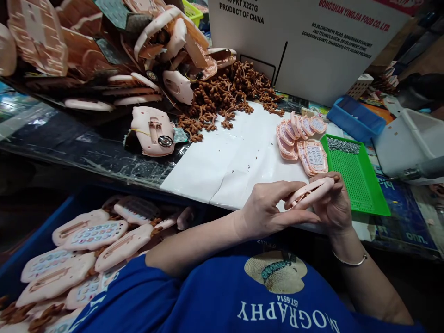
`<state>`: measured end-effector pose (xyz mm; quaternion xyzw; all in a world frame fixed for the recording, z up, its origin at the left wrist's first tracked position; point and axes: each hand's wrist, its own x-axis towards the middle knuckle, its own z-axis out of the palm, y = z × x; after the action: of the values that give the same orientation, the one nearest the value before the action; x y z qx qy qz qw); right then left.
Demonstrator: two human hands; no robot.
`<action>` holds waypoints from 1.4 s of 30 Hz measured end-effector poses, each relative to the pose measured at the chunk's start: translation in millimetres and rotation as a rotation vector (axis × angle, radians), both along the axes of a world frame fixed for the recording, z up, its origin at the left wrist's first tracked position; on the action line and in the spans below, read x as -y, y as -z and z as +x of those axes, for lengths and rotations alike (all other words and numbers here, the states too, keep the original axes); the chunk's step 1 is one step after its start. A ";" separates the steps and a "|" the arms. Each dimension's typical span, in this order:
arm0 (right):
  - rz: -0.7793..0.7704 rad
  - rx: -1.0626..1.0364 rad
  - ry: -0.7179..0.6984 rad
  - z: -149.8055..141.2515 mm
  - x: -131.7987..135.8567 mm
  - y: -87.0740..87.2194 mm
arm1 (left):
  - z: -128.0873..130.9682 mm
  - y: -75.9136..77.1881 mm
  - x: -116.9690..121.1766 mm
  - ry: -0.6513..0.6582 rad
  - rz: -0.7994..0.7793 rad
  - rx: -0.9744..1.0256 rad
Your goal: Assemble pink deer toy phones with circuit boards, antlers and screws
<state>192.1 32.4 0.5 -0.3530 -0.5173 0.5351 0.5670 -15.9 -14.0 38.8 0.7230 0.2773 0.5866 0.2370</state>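
Note:
A pale pink plastic toy casing (310,193) is held edge-on between my two hands, above the table's front edge. My left hand (268,210) grips its left end, with thumb and fingers on either side. Around the right end close the fingers of my right hand (333,201). A narrow gap runs along the casing's seam at the left. Just beyond my hands lie several pink keypad pieces (314,156) with pale buttons, some overlapping in a row.
A green tray (367,185) holding small screws sits right, near a blue bin (357,118) and an electric screwdriver (416,171). Brown branched parts (225,92) and pink shells (152,132) are heaped left. A crate of toys (93,236) stands lower left; a carton (298,51) stands behind.

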 end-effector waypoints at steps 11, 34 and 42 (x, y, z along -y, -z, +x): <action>-0.072 -0.199 0.125 -4.9 -1.2 -6.2 | -9.2 4.0 5.9 0.061 -0.222 0.149; 0.180 -0.066 0.208 0.4 2.2 -9.1 | -25.4 8.9 8.2 -0.109 0.029 -0.121; 0.386 0.012 0.189 -1.4 6.4 -23.2 | -30.9 18.0 11.3 0.054 -0.061 0.034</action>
<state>190.7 26.0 23.7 -0.2881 -0.5779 0.3686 0.6688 -46.8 -25.4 20.8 0.7125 0.2712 0.5836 0.2796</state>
